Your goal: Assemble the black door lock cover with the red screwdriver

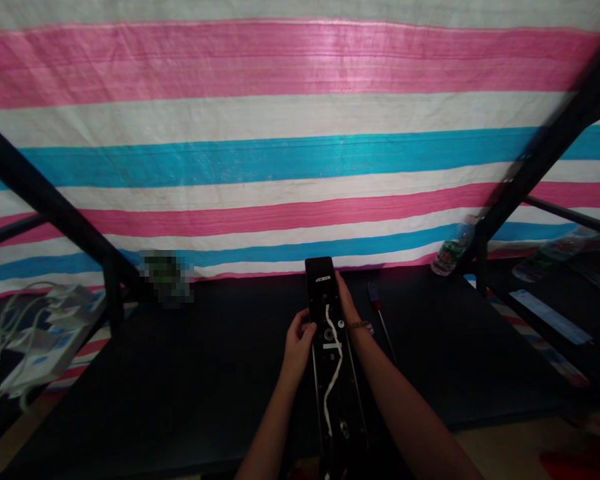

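A long narrow black panel (335, 370), with a white cable running down its face and a small label near its top, stands at the middle of the table, its lower end towards me. My left hand (300, 337) grips its left edge, with the thumb on the face. Along the right edge, my right hand (347, 300) is closed around the side; most of its fingers are hidden behind the panel. A beaded bracelet circles the right wrist. Just right of that wrist lies a screwdriver (375, 298) with a dark handle and a thin shaft.
The dark table (205, 373) lies between slanted black metal posts. A clear plastic bottle (450, 255) stands at its back right. Power strips (47, 350) with white cables are at the left. A blurred-out object (167, 277) sits back left. Striped sheeting (280, 160) hangs behind.
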A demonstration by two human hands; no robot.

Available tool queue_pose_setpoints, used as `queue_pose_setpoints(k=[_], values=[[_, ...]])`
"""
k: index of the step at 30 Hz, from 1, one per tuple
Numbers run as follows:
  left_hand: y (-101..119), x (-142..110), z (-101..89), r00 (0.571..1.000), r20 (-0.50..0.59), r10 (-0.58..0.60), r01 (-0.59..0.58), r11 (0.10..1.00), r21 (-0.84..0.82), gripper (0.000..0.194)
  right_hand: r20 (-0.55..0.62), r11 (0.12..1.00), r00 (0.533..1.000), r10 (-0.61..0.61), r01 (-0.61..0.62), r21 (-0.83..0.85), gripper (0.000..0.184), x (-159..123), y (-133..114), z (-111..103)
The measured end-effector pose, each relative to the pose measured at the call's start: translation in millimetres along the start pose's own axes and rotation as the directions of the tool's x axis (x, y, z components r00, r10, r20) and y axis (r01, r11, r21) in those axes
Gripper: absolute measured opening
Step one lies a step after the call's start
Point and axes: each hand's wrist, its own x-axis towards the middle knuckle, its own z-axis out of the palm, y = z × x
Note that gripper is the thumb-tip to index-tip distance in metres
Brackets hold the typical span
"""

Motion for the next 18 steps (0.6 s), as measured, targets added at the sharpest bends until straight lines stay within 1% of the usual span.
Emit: queue_pose_setpoints(k=[5,11,18], values=[[0.8,-0.9,0.4,1.0,-0.002,-0.011,0.011,1.0,0.001,0.049,0.028,1.0,1.0,0.005,-0.006,0.014,0.062,-1.9,-1.4,1.7],[-3.4,2.4,-1.4,1.0,0.013,-0.013,0.013,1.0,-0.026,0.051,0.035,1.0,0.999,-0.009,0.008,0.014,0.061,-5.3,-4.4,3.5],[-4.0,2.1,-2.4,0.999,0.037,0.011,-0.01,1.0,-0.017,0.047,0.029,1.0,1.0,-0.001,0.0,0.002,0.06,-5.2,-5.2,3.5]])
